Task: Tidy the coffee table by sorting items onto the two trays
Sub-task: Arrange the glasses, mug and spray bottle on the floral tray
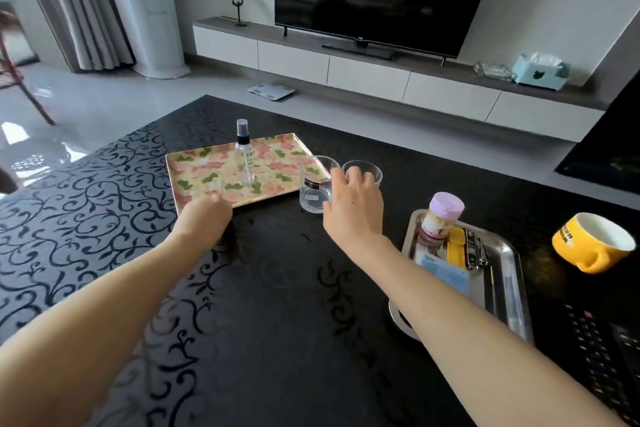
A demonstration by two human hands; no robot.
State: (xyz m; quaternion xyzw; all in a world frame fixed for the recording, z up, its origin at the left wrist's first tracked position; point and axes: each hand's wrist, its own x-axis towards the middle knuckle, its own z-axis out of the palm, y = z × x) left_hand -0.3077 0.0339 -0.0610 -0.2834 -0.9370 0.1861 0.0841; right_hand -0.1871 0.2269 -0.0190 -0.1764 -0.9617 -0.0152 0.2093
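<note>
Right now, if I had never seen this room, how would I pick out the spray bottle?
Start at the dark coffee table and find the floral tray on its far left part. The spray bottle stands upright on that tray. Unlike the two short, wide glasses to its right, it is tall, slim and clear, with a black spray head.

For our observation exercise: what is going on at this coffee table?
A person tidies. The left hand holds the near edge of the floral tray; a spray bottle stands on it. The right hand pinches two clear glasses beside that tray. The steel tray holds small items; a yellow mug is on neither tray.
</note>
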